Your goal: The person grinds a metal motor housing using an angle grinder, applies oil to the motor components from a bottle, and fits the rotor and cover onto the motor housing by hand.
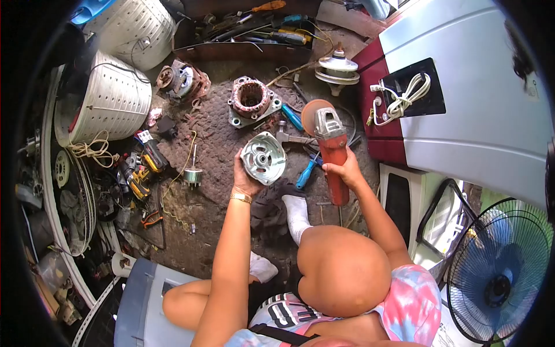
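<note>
My left hand [245,178] grips a round metal motor end cover [263,157] by its left edge, its hollow ribbed inside facing up. In my right hand [346,172] is a red angle grinder [333,147], held round its body with the brown disc [314,114] pointing away from me. A gap separates disc and cover. Just beyond the cover, a motor stator [252,99] with reddish windings sits in its metal housing on the ground. A hammer [293,136] and blue-handled screwdrivers [305,174] lie between my hands and below the grinder.
A toolbox [243,52] full of tools stands at the back. Perforated white washer tubs [115,95], yellow drills [151,155] and a rotor with shaft [193,174] are on the left. A grey-and-maroon appliance [462,133] and a fan [498,277] stand on the right.
</note>
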`<state>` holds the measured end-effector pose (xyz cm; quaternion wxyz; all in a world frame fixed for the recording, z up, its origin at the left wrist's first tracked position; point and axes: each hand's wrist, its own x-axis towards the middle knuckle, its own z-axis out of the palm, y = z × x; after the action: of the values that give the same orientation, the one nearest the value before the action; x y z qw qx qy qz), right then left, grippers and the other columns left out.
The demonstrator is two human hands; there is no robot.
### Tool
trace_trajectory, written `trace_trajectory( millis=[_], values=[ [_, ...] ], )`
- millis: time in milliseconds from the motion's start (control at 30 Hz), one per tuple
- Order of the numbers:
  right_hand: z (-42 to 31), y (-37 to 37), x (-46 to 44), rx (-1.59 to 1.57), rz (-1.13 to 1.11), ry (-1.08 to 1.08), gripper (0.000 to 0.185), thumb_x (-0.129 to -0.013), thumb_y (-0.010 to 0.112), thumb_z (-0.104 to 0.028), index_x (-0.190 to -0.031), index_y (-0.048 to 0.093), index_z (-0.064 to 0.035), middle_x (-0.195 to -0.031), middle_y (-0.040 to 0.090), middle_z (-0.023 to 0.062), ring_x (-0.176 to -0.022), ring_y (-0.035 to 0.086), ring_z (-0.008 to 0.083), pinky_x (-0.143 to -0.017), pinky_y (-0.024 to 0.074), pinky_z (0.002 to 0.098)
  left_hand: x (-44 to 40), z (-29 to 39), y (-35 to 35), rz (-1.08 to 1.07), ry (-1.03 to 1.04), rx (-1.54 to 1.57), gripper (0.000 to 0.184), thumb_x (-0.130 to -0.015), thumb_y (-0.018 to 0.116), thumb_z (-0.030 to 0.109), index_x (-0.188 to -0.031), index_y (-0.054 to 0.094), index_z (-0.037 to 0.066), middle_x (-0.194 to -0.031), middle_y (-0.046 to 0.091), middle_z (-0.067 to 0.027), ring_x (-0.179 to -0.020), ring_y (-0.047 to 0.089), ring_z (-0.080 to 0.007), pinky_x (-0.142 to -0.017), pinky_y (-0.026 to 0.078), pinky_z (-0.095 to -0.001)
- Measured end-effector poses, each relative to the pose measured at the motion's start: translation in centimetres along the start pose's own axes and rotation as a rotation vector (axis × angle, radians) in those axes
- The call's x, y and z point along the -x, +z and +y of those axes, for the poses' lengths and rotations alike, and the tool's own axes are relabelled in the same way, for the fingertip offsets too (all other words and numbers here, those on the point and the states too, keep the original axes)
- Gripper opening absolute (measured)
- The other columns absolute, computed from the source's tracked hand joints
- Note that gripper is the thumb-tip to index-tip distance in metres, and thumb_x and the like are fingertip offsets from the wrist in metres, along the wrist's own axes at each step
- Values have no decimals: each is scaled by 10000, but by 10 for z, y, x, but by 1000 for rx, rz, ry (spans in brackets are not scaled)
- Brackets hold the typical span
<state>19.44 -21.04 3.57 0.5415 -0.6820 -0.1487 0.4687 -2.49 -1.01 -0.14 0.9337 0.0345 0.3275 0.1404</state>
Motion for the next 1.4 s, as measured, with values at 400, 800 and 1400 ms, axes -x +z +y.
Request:
trace_trajectory(
  millis=[400,800,1400],
  values=[
    [-18,-8,-1,-26,56,-10,644,-640,836,-111,-1178,489,-39,-965,614,73,-733,625,168,-642,549,322,17,3,23,-398,-82,87,979,-671,616,712,-1442,345,174,-1441,390,-152,-1293,401,-409,-999,266,-736],
    [-14,-14,0,2,95,-14,673,-632,845,-140,-1198,492,-50,-1018,611,67,-848,611,159,-712,538,322,34,26,80,103,1056,-1902,1001,-480,834,399,-1381,430,236,-1226,377,-195,-1188,361,-390,-1002,345,-497],
    [-5,2,-2,16,-70,-35,763,-603,870,-166,-1236,469,-25,-1073,599,76,-942,582,160,-845,500,336,-36,-12,26,158,219,-603,514,-911,498,514,-1230,560,116,-1031,641,-11,-880,617,-109,-775,501,-269]
  ],
)
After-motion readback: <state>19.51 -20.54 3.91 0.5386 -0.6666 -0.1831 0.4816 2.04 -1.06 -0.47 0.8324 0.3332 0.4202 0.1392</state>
